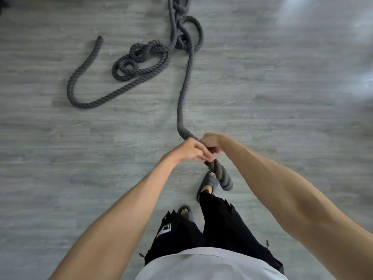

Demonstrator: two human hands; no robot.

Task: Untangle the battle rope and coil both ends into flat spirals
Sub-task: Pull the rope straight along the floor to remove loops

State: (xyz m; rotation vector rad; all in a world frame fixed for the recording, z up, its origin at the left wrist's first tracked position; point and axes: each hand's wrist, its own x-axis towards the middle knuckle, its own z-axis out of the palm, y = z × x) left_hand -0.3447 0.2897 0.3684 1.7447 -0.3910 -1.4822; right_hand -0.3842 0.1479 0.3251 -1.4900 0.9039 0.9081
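Two bare hands meet on the grey battle rope just in front of the person's legs. The left hand has its fingers curled over the rope. The right hand, just beyond it and touching it, wraps the same stretch, though its fingers are mostly hidden behind the left hand and blurred. Below the hands a short doubled length hangs beside the right sandal (whether it touches the foot is unclear). From the hands the rope runs far across the grey plank floor into a knotted tangle, with one loose end curving off to the left. The farthest strands are cut off by the top edge.
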